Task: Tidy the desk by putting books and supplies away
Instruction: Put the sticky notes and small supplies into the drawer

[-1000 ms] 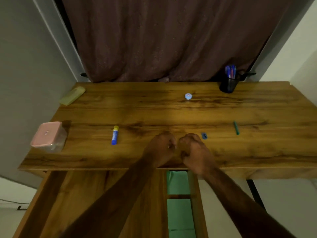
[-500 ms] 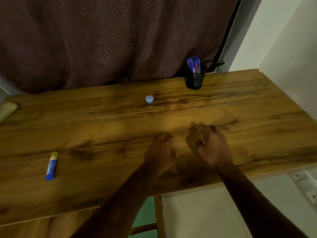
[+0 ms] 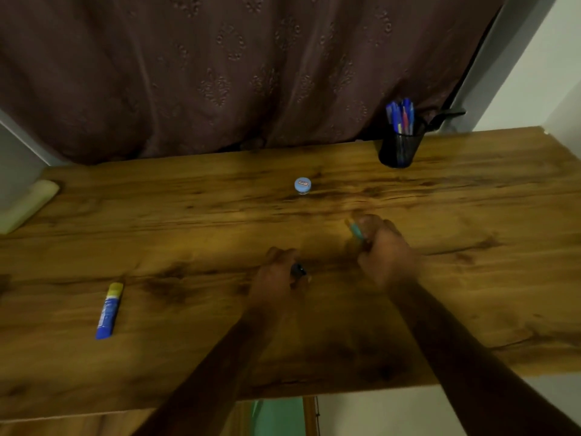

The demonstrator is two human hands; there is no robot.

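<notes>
Over the desk (image 3: 471,199), right fingers (image 3: 366,225) seemingly pinch green pen (image 3: 356,230).

Pretty dim in here, warm yellowish light. Dark brown patterned curtain (image 3: 239,67) filling most of the top of the frame. Pale wall (image 3: 540,70) at upper right, grey wall strip (image 3: 15,152) at far left. Wide wood-grain desk (image 3: 471,215) across the middle. Green panel (image 3: 279,416) peeking out underneath at bottom centre.

Home study corner: wooden desk (image 3: 471,190) against brown curtain (image 3: 239,67) across top of frame, mesh pen cup (image 3: 398,149) upper right, glue stick (image 3: 109,310) lower left.
</notes>
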